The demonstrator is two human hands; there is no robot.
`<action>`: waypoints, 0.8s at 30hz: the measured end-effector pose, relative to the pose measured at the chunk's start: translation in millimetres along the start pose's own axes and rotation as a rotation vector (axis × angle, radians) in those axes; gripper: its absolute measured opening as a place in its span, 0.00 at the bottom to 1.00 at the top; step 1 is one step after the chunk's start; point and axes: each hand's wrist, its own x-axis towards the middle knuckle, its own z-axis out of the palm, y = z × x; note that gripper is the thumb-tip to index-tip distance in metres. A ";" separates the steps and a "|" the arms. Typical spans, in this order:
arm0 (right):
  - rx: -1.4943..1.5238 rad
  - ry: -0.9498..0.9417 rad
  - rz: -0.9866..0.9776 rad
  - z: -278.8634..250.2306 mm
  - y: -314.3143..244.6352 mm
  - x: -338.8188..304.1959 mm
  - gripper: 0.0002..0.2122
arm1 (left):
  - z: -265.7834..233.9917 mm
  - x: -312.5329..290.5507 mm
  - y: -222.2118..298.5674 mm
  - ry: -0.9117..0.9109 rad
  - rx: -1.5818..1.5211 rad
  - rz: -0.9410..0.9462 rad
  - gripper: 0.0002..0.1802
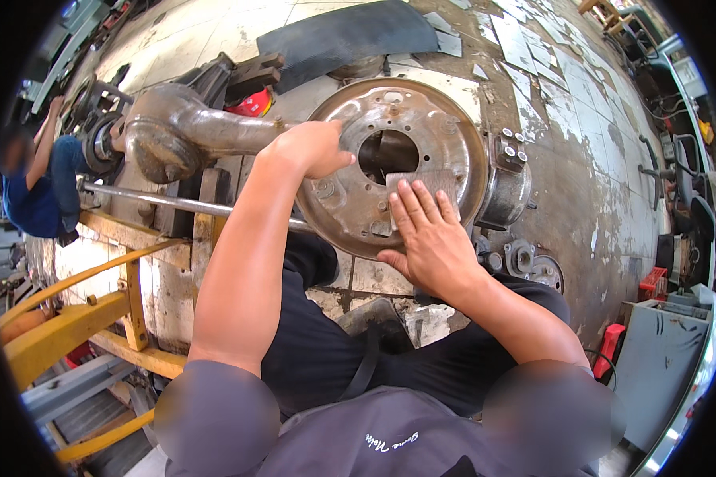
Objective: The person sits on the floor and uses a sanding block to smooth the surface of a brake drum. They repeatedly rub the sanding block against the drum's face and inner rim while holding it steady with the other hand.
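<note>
Against the lower right of the round metal plate (449, 147), just beside its central hole, we had the grey pad (433, 178) beneath the right hand (433, 238), whose fingers lay long and slightly apart, flat over it and pinching nothing. The plate faced us in front of our knees. Our left hand (318, 149) bent over the plate's upper left, near the axle tube (243, 133), with its fingers curled; we could not tell whether they gripped anything or merely rested. To work the pad well, we judged, the weight wanted spreading evenly across all the fingers, so that its corners stayed down, with short, overlapping strokes that followed the curve of the face. The edge of the hole asked for care, since a fingertip or a pad corner could dip in and snag, and the smaller holes and raised spots needed a lighter touch. The best room for sliding seemed to be the broad band above and right of the hole. Outward, the raised rim set the limit, with the cylindrical metal part (505, 195) close beyond it; below, our right leg (533, 302) left the elbow little space to drop.
</note>
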 end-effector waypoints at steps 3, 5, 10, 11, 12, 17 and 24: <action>0.020 -0.055 -0.006 -9.3 -11.4 -25.1 0.41 | -1.2 -2.3 -4.2 0.016 -0.015 0.011 0.42; 0.028 -0.046 -0.021 -4.8 -8.5 -31.0 0.41 | -1.3 -2.8 -4.8 0.018 -0.020 0.014 0.42; 0.030 -0.026 0.006 -9.8 -2.5 -8.0 0.41 | -1.0 0.2 1.4 -0.004 0.008 -0.007 0.41; 0.028 -0.036 0.006 -11.4 -2.8 -7.3 0.41 | -1.6 0.5 1.9 0.006 0.006 0.000 0.41; 0.030 -0.048 -0.002 -11.1 -4.1 -6.6 0.41 | -0.4 -1.0 0.5 0.013 0.003 -0.002 0.41; 0.069 -0.011 -0.014 -8.4 -4.6 -23.4 0.41 | 2.1 0.6 -1.0 0.027 0.001 0.017 0.41; 0.037 -0.064 -0.032 -15.2 -2.2 -9.8 0.40 | -1.5 -1.9 2.0 0.011 0.021 -0.007 0.41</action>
